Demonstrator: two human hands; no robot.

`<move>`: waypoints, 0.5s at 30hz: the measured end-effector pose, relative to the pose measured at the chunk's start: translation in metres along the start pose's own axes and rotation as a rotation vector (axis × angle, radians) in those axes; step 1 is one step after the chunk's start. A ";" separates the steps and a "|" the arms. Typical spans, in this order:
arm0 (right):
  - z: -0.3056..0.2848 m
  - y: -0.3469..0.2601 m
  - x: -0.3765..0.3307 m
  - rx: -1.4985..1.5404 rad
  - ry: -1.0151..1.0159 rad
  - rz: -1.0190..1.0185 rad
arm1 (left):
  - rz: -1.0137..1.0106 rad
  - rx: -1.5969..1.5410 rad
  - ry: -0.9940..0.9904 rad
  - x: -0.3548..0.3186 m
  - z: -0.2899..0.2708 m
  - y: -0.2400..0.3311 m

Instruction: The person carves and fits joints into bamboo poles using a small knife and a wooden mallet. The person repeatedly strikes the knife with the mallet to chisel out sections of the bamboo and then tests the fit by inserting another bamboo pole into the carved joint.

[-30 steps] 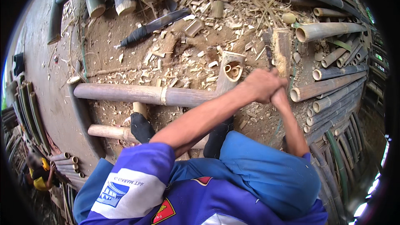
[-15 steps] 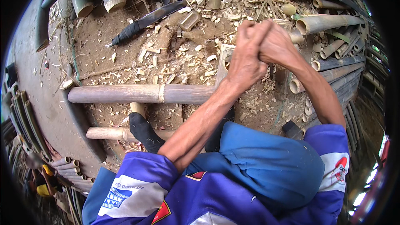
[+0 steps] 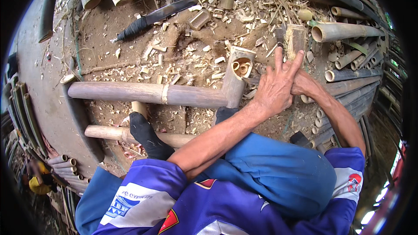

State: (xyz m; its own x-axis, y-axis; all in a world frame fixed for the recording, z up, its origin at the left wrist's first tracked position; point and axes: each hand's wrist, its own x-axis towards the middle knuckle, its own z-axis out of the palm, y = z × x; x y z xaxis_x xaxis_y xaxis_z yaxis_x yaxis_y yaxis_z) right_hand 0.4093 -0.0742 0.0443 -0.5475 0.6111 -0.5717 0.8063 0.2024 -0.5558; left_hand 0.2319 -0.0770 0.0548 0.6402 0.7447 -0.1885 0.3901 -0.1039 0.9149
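Note:
My left hand [image 3: 275,88] is raised over the ground with two fingers stretched out and apart. It overlaps my right hand [image 3: 305,83], whose fingers are mostly hidden and look curled. A dark narrow tool end [image 3: 251,80] shows left of my hands, beside the upright bamboo piece [image 3: 235,88]; its other end is hidden. That upright piece has a hole cut near its top, with pale curls of wood inside. It meets one end of a long horizontal bamboo pole [image 3: 143,93]. Beyond my fingertips lies a squared brownish block [image 3: 295,39].
A knife with a dark wrapped handle [image 3: 133,28] lies on the dirt among pale chips. Cut bamboo poles [image 3: 348,32] are stacked at right. A second pole [image 3: 106,132] lies near my dark-socked foot [image 3: 148,137]. Another person [image 3: 38,176] is at far left.
Both hands have come down and nearer to me, uncovering the holed bamboo end and the block. Two left fingers are now stretched out. The view has shifted slightly.

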 end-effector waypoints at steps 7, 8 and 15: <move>0.102 -0.042 0.001 0.578 0.231 0.454 | -0.051 -0.019 -0.462 0.003 -0.026 -0.009; 0.112 -0.052 0.000 0.630 0.263 0.490 | -0.067 -0.006 -0.472 0.004 -0.030 -0.010; 0.074 -0.108 0.034 1.310 0.047 0.665 | 0.068 0.408 -1.298 0.025 -0.039 -0.032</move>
State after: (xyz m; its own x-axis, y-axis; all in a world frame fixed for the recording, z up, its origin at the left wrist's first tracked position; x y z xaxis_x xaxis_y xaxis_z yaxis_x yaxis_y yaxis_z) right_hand 0.2867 -0.1317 0.0404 -0.1365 0.3416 -0.9299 0.1129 -0.9272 -0.3572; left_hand 0.2097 -0.0290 0.0348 0.7338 -0.3969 -0.5514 0.3542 -0.4692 0.8090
